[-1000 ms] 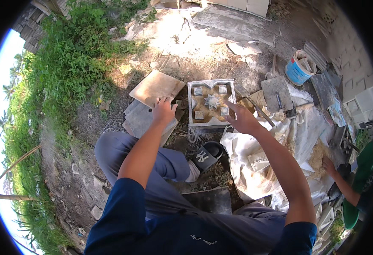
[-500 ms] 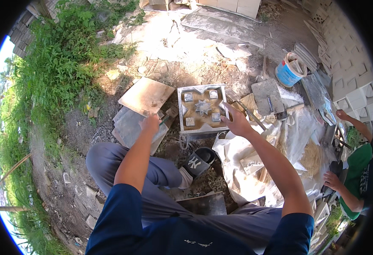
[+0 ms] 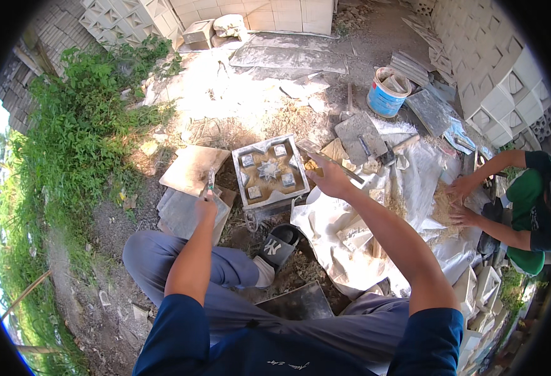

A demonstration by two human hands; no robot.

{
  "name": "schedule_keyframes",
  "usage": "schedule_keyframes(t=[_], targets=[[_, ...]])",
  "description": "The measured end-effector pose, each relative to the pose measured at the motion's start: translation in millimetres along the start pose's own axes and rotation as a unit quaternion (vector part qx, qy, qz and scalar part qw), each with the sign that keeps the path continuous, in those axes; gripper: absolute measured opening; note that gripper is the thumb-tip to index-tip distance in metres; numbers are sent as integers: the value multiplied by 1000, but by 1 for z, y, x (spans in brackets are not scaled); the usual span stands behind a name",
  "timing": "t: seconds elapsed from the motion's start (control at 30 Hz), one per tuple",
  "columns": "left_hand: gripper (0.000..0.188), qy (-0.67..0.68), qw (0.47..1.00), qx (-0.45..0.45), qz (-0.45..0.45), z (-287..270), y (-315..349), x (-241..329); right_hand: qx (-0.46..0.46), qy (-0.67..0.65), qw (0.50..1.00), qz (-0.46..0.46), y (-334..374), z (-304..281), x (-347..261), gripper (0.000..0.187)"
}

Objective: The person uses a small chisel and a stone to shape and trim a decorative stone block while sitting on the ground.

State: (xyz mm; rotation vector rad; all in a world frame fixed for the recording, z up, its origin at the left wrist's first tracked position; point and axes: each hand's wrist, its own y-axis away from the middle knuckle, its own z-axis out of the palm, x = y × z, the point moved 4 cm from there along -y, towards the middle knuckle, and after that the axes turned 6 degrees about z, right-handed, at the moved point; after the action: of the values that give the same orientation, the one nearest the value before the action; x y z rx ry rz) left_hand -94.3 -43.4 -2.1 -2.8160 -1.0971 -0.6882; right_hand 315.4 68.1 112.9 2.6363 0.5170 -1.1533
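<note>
My left hand is closed round a small trowel with a greenish handle; its narrow blade points away from me over a tan square board. In front of me stands a square mould with a pale frame. Inside are brown, sandy fill, a star-shaped piece at the centre and small square blocks near the corners. Just right of the mould, my right hand is closed on a long thin bar. Its fingertips are partly hidden.
Grey boards lie under the tan one. White sheeting with sand spreads right, where another person's hands touch the sand. Beyond are a float and a blue bucket. My sandalled foot is near the mould.
The view has shifted. My left hand has raised the trowel so its blade shows. My right hand has left the mould's edge for the bar. The other person's hands have come together on the sand.
</note>
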Motion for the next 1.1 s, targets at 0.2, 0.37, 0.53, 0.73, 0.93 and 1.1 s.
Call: schedule_keyframes(t=[0.2, 0.37, 0.53, 0.73, 0.93, 1.1], targets=[[47, 110, 990, 65, 62, -24, 35, 86, 54, -41, 998, 7, 19, -25, 21, 58], [43, 158, 959, 40, 232, -40, 54, 132, 7, -135, 990, 49, 18, -25, -2, 50], [42, 113, 936, -102, 318, 8, 139, 233, -3, -329, 923, 200, 40, -24, 41, 71], [34, 153, 851, -155, 477, 44, 220, 302, 131, -616, 735, 254, 90, -36, 60, 32], [42, 252, 820, -295, 420, 107, 257, 323, 288, -543, 715, 334, 140, -61, 142, 30], [79, 25, 881, -263, 393, 167, 287, 271, 243, -355, 796, 426, 181, -63, 200, 23]])
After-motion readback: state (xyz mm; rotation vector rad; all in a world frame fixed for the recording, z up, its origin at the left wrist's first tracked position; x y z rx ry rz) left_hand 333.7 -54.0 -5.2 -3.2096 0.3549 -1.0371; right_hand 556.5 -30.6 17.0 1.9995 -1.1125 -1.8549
